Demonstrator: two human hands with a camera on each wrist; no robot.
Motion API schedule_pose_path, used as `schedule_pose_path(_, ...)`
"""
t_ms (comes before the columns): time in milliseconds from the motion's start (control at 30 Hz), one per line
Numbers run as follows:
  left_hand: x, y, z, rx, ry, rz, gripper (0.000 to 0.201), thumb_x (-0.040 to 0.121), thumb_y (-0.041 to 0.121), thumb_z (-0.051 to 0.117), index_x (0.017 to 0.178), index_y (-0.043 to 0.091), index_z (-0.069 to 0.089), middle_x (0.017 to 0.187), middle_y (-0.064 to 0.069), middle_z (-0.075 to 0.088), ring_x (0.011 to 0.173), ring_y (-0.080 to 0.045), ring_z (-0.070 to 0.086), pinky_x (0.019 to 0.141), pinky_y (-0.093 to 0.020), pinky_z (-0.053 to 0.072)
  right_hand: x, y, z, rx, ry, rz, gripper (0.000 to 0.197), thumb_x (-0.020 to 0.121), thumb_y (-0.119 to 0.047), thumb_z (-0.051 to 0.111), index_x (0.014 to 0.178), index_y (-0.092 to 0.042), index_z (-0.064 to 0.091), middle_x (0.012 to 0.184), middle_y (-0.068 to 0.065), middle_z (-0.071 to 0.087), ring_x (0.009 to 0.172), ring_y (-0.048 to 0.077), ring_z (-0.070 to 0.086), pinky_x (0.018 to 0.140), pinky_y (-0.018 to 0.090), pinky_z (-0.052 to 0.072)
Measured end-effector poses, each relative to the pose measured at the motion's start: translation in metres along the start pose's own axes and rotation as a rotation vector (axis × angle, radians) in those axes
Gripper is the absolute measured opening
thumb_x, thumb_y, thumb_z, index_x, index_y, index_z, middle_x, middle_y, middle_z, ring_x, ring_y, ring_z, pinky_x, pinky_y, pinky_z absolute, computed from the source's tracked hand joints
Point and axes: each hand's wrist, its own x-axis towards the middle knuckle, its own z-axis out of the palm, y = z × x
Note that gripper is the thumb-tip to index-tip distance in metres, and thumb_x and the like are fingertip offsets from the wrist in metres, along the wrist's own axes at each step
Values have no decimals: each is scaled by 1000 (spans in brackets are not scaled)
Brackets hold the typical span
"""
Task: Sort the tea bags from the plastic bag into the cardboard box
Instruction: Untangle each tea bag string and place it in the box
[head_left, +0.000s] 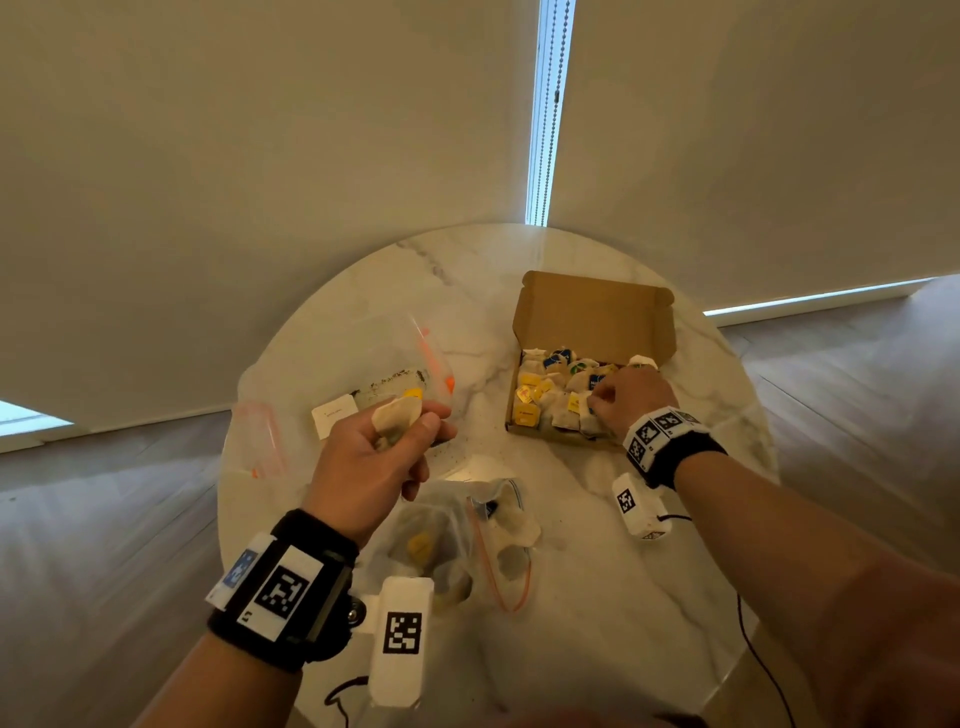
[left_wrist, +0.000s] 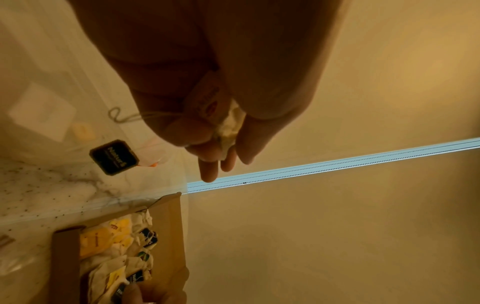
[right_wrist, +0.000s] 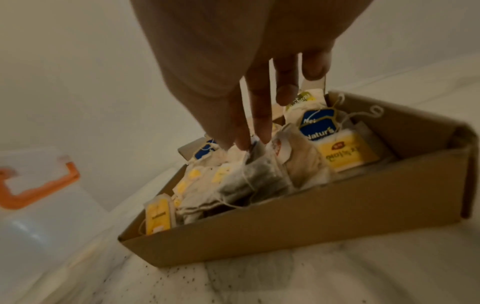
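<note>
Holding tea bag (head_left: 397, 415), apparently.

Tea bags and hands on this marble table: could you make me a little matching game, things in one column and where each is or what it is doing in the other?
Things:
1. left hand
2. right hand
3. cardboard box
4. plastic bag with the orange zip

Places or states:
A. lies on the table beyond the left hand, nearly empty
B. fingers reach down among the tea bags in the box
C. open, holding many tea bags with yellow and blue tags
D. grips a tea bag above the table

Pairs: 1-D, 2-B, 3-C, 4-A
</note>
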Motion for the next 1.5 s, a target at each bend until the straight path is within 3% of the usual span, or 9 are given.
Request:
schedule_pose_path(167, -4, 5, 0, -90, -23, -39, 33, 91, 39, 64, 101, 9, 72, 95, -12, 72, 57, -16, 51, 47, -27, 43, -5, -1, 2, -235, -46, -48, 36, 77, -59, 68, 104, -36, 73, 115, 1, 57, 114, 26, 50, 92, 39, 49)
schedule_pose_path(300, -7, 12, 2, -335, -102, -117, 49, 87, 40, 44, 108, 1, 67, 97, -17, 69, 53, -17, 50, 44, -26, 42, -12, -8, 3, -281, -50, -61, 38, 82, -58, 62, 109, -32, 70, 120, 3, 52, 117, 28, 45, 94, 39, 45)
schedule_pose_path(500, -14, 18, 3, -307, -97, -131, 41, 100, 12, 27, 110, -5, 63, 95, -22, 69, 49, -17, 46, 42, -25, 39, -59, -70, -42, 484, 186, -389, 20, 88, -33, 66, 100, -19, 73, 94, -5, 58, 87, 16, 57, 79, 35, 47)
schedule_pose_path(667, -25, 20, 3, -113, -165, -46, 33, 105, 13, 36, 101, 1, 66, 91, -18, 71, 51, -19, 48, 44, -26, 36, -120, -133, -90, 692, 44, -724, 26, 86, -41, 67, 106, -25, 72, 99, -11, 67, 84, 6, 62, 68, 10, 41)
schedule_pose_path(800, -37, 21, 1, 44, -211, -5, 35, 106, 22, 40, 95, 5, 68, 79, -8, 72, 46, -17, 47, 43, -24, 35, -137, -144, -93, 826, 17, -695, 7, 85, -19, 72, 91, -17, 75, 87, -5, 71, 75, 12, 67, 64, 19, 50)
schedule_pose_path(900, -44, 18, -3, 204, -91, 64, 27, 100, 29, 54, 86, 14, 71, 54, 6, 61, 39, -11, 44, 42, -23, 36, -145, -137, -92, 840, 28, -677, 6, 86, -15, 72, 89, -17, 76, 82, -6, 74, 75, 7, 68, 69, 20, 53)
schedule_pose_path(1067, -46, 17, -12, 231, 42, 276, 5, 86, 22, 74, 91, 20, 77, 84, 8, 73, 59, 1, 56, 55, -25, 43, -158, -131, -93, 820, 27, -679, 7, 85, -16, 73, 90, -14, 77, 80, -3, 75, 74, 9, 69, 71, 26, 57)
schedule_pose_path(1300, -50, 34, -9, 250, 30, 414, 5, 85, 14, 75, 87, 15, 79, 66, 12, 69, 50, 2, 51, 51, -16, 41, -168, -129, -97, 996, 98, -649, 17, 78, -17, 79, 89, -7, 71, 74, 6, 73, 67, 18, 70, 65, 29, 57)
schedule_pose_path(1500, -47, 50, -5, 72, 63, 364, 9, 83, 12, 76, 81, 20, 76, 61, 1, 67, 41, -8, 44, 43, -22, 40, -161, -112, -78, 750, -101, -642, 33, 76, -27, 80, 108, -23, 71, 100, -8, 72, 93, 6, 66, 81, 33, 54)
